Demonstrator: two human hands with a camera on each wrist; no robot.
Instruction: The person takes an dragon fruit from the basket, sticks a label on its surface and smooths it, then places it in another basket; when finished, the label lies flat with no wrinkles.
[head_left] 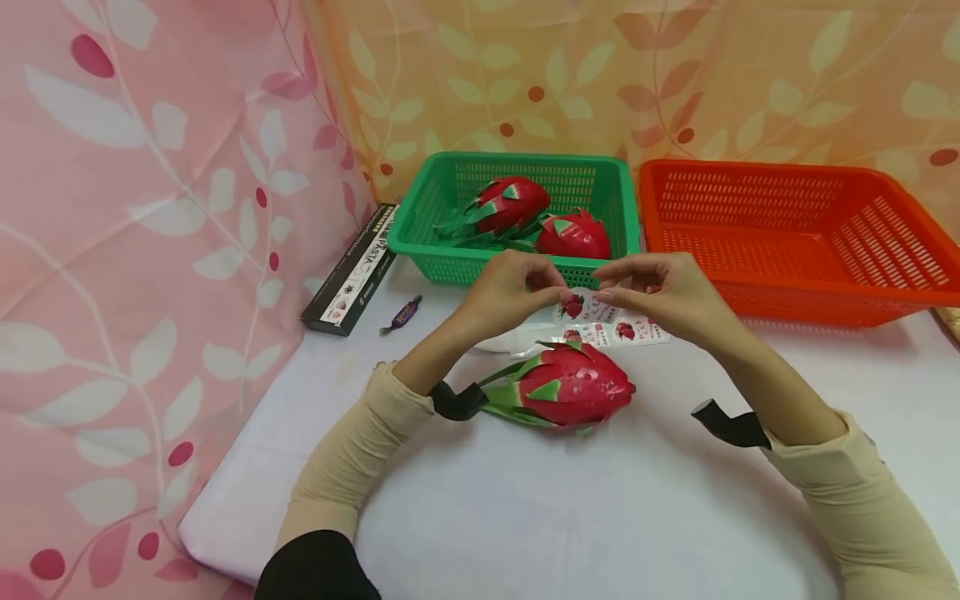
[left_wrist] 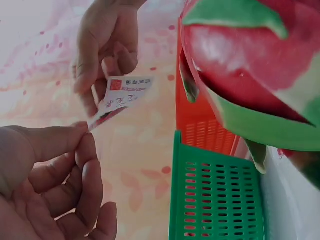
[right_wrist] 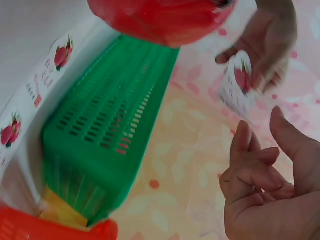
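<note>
My left hand (head_left: 513, 287) pinches a small printed label (left_wrist: 120, 95) by one corner between thumb and index finger. Text and a dragon fruit picture show on it. Close to the label's other side is my right hand (right_wrist: 272, 180), its thumb and index finger apart and the other fingers loosely bent. A sheet of similar labels (head_left: 643, 330) lies on the table beneath both hands. Nearer to me, a red dragon fruit (head_left: 581, 387) with green scales lies on its side, its tip pointing right.
At the back stands a green basket (head_left: 442, 262) with two dragon fruits (head_left: 573, 235) inside. Right of it is an orange-red basket (head_left: 810, 296). A long black-and-white box (head_left: 348, 279) and a purple-wrapped candy (head_left: 402, 315) lie to the left. Patterned cloth (head_left: 555, 75) hangs behind.
</note>
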